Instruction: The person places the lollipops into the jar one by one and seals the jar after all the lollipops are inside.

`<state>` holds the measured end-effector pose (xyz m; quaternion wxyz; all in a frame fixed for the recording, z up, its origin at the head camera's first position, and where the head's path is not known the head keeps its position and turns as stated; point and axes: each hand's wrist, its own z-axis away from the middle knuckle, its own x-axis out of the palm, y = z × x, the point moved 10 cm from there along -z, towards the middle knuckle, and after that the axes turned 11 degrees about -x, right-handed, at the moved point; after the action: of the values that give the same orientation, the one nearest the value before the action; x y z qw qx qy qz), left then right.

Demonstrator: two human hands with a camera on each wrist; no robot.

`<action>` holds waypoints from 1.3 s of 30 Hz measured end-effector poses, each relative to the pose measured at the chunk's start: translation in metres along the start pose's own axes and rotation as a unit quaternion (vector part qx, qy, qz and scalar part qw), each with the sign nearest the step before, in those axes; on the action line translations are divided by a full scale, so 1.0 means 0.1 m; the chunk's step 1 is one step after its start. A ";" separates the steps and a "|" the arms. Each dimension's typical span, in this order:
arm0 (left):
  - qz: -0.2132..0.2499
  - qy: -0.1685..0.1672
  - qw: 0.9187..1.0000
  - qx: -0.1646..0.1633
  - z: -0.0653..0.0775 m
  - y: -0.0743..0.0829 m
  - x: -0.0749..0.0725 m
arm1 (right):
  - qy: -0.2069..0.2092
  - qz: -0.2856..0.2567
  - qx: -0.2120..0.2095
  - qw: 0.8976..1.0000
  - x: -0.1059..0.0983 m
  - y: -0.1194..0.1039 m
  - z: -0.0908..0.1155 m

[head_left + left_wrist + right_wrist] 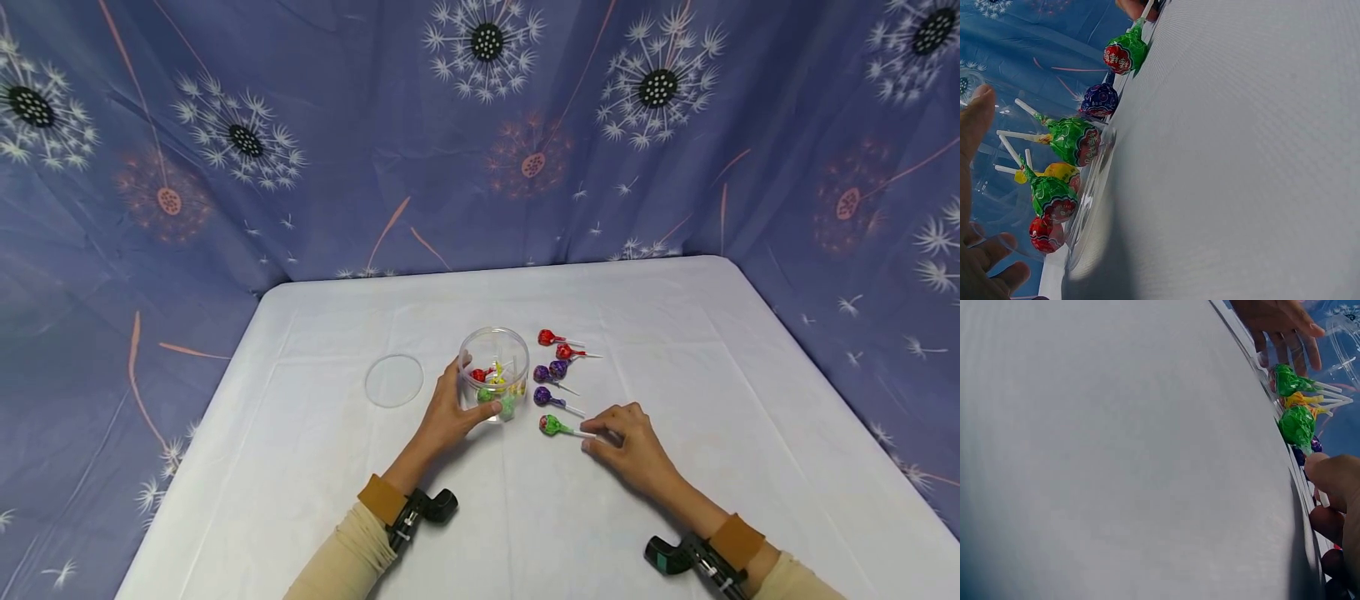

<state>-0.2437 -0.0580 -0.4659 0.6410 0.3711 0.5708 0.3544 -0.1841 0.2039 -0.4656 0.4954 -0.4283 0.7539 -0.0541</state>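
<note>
My left hand (pixel 448 410) grips a clear round plastic jar (pixel 492 333), its thumb across the near side. Inside lie several wrapped lollipops: a red one (pixel 1047 235), yellow ones and green ones (pixel 1054 197), their white sticks poking up in the left wrist view. To the jar's right, my right hand (pixel 632 446) pinches the white stick of a green lollipop (pixel 551 425) between thumb and fingers. That lollipop's head points toward the jar, close over the white cloth. The jar's mouth faces up, uncovered.
Beyond the green lollipop, two red lollipops (pixel 547 337) and three purple lollipops (pixel 542 397) lie in a rough column right of the jar. A clear round lid (pixel 393 381) lies flat to the jar's left. A blue dandelion-print curtain (pixel 420 217) surrounds the white-covered table (pixel 315 467).
</note>
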 end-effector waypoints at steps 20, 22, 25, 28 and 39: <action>-0.007 -0.002 1.000 -0.012 0.00 -0.02 0.01 | 0.037 0.046 -0.015 0.998 -0.02 -0.05 -0.01; -0.007 -0.002 1.000 -0.013 0.00 -0.02 0.01 | 0.041 0.045 -0.013 0.998 -0.03 -0.05 -0.01; -0.007 -0.002 1.000 -0.010 0.01 -0.01 0.00 | 0.048 0.038 -0.011 0.998 -0.04 -0.04 0.00; -0.007 -0.001 1.000 -0.007 0.02 0.01 -0.01 | 0.061 0.022 -0.014 0.998 -0.07 -0.03 0.00; -0.014 0.000 1.000 -0.002 0.02 0.01 0.00 | 0.089 -0.022 0.007 0.996 -0.18 -0.03 -0.04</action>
<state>-0.2421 -0.0578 -0.4645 0.6465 0.3618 0.5755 0.3463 -0.1827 0.2137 -0.4499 0.4284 -0.4342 0.7850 -0.1081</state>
